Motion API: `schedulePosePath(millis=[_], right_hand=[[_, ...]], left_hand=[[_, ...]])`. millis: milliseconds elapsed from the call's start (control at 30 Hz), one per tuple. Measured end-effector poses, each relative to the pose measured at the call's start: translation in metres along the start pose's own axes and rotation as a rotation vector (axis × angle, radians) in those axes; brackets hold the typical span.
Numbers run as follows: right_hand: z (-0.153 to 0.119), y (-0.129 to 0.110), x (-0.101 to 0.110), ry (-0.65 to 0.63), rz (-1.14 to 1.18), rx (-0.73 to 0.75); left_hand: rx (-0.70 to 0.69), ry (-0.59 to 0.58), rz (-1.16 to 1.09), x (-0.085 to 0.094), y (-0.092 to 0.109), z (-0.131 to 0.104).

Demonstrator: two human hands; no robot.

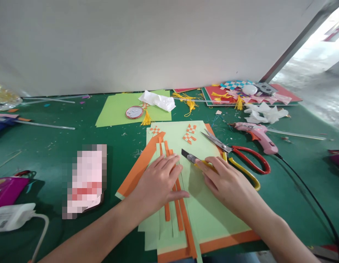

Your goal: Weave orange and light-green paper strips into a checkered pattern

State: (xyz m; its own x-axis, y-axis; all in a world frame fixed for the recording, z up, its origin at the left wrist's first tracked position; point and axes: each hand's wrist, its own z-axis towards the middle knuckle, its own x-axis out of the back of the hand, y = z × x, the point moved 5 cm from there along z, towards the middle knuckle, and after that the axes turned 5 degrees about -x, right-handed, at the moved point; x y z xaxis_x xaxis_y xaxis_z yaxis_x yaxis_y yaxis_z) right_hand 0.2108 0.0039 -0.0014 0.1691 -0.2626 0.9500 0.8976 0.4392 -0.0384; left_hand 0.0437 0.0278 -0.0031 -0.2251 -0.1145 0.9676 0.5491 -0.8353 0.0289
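My left hand [161,179] lies flat, palm down, over orange and pale green paper strips [183,215], its thumb stretched out to the right. Beneath the strips is a stack of light green paper [218,215] with orange sheets showing at its edges. In my right hand [226,182] is a yellow craft knife [189,156], its blade out and pointing left toward the strips. Just beyond that hand rest scissors [226,147] with one red and one yellow handle. Small orange-and-green woven paper pieces [189,138] sit at the top of the sheets.
A pink glue gun [257,135] with a black cord lies at the right. Yellow tassels [190,106], a crumpled tissue [157,100] and a round tin-like disc [134,112] are at the back. A blurred-out pink object [88,175] and a white charger [12,218] lie left.
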Motion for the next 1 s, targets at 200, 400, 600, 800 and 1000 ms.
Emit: schedulePosePath(millis=[200,400,600,800,1000], right_hand=[[-0.003,0.021,0.006,0.035,-0.063,-0.098],[0.001,0.054,0.023,0.074,0.005,-0.227],[0.022,0.08,0.013,-0.002,-0.108,-0.282],[0.029,0.051,0.028,0.034,-0.235,-0.089],[-0.027,-0.045,0.044,0.154,0.092,0.436]], left_hand=[[-0.01,0.01,-0.044,0.002,0.001,-0.001],[0.096,0.133,-0.157,0.021,-0.012,-0.001],[0.172,0.352,-0.127,0.037,-0.037,-0.003],[0.174,0.383,-0.058,0.039,-0.046,-0.004],[0.161,0.402,-0.035,0.039,-0.048,-0.005]])
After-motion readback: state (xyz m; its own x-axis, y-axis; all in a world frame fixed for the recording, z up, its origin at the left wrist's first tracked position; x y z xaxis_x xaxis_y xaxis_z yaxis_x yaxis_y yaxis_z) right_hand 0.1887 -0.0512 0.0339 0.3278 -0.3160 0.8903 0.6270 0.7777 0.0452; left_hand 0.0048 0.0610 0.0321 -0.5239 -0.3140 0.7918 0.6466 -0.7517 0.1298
